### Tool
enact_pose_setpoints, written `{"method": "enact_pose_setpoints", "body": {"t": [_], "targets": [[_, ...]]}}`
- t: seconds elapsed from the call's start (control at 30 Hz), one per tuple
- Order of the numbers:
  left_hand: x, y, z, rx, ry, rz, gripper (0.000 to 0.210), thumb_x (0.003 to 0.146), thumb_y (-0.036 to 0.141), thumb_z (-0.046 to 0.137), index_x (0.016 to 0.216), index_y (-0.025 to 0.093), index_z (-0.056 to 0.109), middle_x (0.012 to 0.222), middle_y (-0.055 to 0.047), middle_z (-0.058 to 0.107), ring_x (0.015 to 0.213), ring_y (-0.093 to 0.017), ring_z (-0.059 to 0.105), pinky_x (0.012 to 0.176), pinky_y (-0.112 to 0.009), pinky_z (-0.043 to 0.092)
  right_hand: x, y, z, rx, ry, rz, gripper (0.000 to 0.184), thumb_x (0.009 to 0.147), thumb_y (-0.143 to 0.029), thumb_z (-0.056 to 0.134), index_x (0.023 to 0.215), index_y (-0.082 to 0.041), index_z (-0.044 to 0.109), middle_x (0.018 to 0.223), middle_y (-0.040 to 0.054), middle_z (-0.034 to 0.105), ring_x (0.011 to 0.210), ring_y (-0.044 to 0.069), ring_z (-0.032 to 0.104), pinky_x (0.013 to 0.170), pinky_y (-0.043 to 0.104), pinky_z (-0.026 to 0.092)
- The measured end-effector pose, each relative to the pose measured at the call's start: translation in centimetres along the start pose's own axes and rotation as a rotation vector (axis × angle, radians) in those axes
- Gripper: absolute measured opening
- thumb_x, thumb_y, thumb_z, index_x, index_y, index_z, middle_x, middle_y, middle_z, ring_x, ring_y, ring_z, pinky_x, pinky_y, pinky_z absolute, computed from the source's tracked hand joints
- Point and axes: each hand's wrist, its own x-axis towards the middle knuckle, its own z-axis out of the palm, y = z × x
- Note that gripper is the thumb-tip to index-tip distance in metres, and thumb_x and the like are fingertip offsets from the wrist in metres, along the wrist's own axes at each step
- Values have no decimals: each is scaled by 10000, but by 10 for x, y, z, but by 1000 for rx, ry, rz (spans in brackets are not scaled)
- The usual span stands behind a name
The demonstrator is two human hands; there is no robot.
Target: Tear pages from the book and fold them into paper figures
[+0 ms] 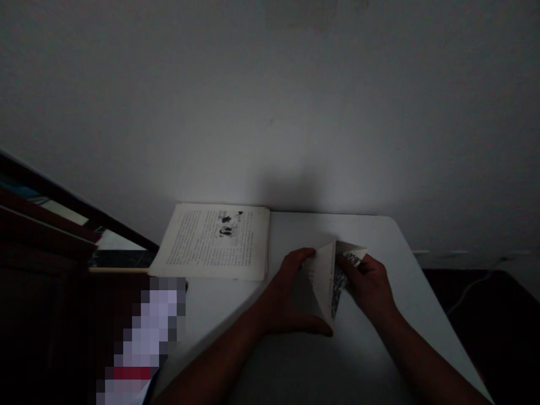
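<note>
A folded sheet of printed paper (324,275) stands raised above the white table, with slanted edges and a dark printed picture on its right side. My left hand (280,301) grips it from the left, fingertips at the upper edge and thumb at the bottom corner, with a wide gap between them. On the other side, my right hand (373,284) pinches the paper's right part, its fingers partly inside the fold. Some of those fingertips are hidden by the paper.
A stack of printed pages (211,242) lies at the table's back left, against the grey wall (270,112). The white table (379,236) ends at a slanting right edge. A pixelated pale object (143,332) is at the left edge. A cable (472,287) runs beyond the right side.
</note>
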Motion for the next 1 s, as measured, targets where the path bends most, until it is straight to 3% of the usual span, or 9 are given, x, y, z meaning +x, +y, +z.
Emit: {"method": "enact_pose_setpoints", "body": {"t": [0.27, 0.53, 0.77, 1.0], "targets": [[-1, 1, -1, -19, 4, 15, 1069, 461, 467, 806, 1345, 236, 251, 1354, -131, 331, 1213, -338, 355, 1002, -496, 326, 0, -6, 1, -46, -18, 4, 273, 688, -353, 697, 869, -150, 668, 784, 57, 712, 645, 209, 642, 543, 283, 473], [0, -1, 0, 185, 65, 172, 1100, 440, 451, 820, 1348, 231, 240, 1368, -144, 280, 1262, -348, 281, 1017, -536, 299, 3, -6, 0, 35, -125, -25, 353, 748, -366, 643, 1051, -193, 589, 910, 60, 686, 822, 225, 633, 706, 335, 499], [3, -6, -5, 385, 180, 215, 1061, 473, 575, 755, 1338, 220, 253, 1350, -151, 295, 1253, -347, 278, 1007, -537, 310, -5, -16, 0, -129, 184, -277, 365, 763, -319, 635, 1105, -228, 546, 952, 61, 646, 887, 207, 611, 819, 391, 479], [3, -3, -2, 549, 125, 242, 1001, 551, 628, 676, 1341, 196, 240, 1370, -169, 269, 1279, -349, 234, 1029, -533, 276, -14, -18, 0, -393, 9, -409, 278, 729, -281, 683, 1005, -271, 645, 889, 16, 682, 771, 187, 641, 724, 343, 532]]}}
